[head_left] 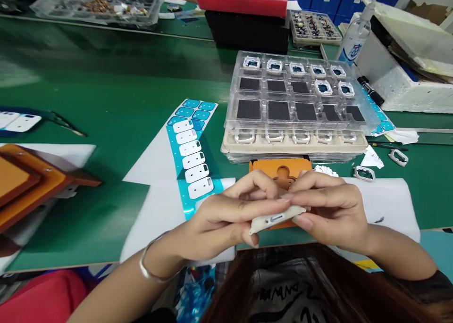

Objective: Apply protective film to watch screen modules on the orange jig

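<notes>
"Pinching what?"

"A white plastic casing point(277, 220), held by its edges between my left hand point(222, 214) and right hand point(327, 214)."

"Where is it?"

"Above an orange jig point(279, 168), just in front of a clear plastic tray point(231, 103)."

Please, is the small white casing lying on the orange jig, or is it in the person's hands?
In the hands: the left hand and right hand pinch the white casing between their fingers, over the orange jig.

Pretty bright, even light, honestly, with pale glare washing the glossy green workbench point(21, 78) around 9 o'clock, soft shadows, and wide-angle bending at the frame edges.
</notes>
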The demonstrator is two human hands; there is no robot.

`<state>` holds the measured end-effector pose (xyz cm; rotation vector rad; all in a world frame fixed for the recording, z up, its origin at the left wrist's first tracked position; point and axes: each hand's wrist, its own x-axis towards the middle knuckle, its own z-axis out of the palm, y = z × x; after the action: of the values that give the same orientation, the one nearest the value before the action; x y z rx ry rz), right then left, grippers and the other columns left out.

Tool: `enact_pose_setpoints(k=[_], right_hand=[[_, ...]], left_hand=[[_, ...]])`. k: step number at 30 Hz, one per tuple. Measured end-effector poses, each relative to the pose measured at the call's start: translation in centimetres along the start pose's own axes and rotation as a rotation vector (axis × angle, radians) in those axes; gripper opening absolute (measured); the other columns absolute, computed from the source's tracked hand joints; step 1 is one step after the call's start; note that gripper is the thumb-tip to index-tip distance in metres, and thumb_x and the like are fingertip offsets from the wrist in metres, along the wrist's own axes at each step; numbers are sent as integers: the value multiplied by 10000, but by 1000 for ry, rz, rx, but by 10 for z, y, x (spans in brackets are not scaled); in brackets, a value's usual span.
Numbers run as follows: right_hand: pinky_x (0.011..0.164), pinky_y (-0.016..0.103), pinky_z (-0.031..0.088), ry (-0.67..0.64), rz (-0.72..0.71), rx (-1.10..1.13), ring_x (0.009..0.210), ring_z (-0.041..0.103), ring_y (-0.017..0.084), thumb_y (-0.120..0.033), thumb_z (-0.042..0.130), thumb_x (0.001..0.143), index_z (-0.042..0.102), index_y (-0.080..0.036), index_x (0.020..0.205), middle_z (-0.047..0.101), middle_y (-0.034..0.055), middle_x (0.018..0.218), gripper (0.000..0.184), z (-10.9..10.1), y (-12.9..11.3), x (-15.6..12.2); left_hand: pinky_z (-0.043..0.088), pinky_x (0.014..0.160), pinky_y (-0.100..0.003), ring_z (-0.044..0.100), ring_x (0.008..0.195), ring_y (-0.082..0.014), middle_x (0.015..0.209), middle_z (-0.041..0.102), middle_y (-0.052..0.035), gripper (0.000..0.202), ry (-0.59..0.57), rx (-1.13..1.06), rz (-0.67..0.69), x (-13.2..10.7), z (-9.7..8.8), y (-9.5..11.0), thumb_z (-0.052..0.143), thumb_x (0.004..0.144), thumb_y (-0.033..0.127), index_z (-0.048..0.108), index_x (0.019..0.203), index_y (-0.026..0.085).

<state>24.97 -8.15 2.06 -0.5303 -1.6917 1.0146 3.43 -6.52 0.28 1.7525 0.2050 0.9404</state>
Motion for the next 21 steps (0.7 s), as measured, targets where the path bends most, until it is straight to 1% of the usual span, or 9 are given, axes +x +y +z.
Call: enact_pose_setpoints(k=[5,11,14,17,21], right_hand=[[724,272,634,-3,1,18,767,698,146,-146,752,839,669,-404,1279,740,21,920,517,0,0,0],[659,252,624,5,-8,8,726,697,143,-134,764,823,685,-406,1259,753,19,908,521,0,-1,1],[667,267,622,18,-8,2,721,691,139,-129,748,832,692,-388,1251,750,18,909,496,0,-2,1],[689,275,616,29,-1,8,705,681,135,-135,753,822,695,-406,1245,743,8,887,506,1,-1,1],[668,269,610,31,-8,10,680,669,138,-159,781,800,696,-426,1242,742,2,872,524,2,0,1]], left_hand=[[526,868,-266,537,969,-142,997,428,-30,417,10,-37,-21,2,1,2,529,1009,359,528,1423,402],[529,863,-275,540,942,-135,978,413,-24,415,4,-74,-24,4,3,3,521,1013,336,530,1422,400],[526,889,-285,551,977,-142,988,413,-25,423,-6,-82,-21,4,3,3,527,1011,321,527,1428,388],[518,907,-274,549,999,-139,996,409,-24,425,-9,-92,-14,3,2,3,525,1012,304,526,1432,370],[524,899,-282,551,983,-140,999,419,-26,425,-6,-73,-18,2,2,3,528,1010,312,526,1430,377]])
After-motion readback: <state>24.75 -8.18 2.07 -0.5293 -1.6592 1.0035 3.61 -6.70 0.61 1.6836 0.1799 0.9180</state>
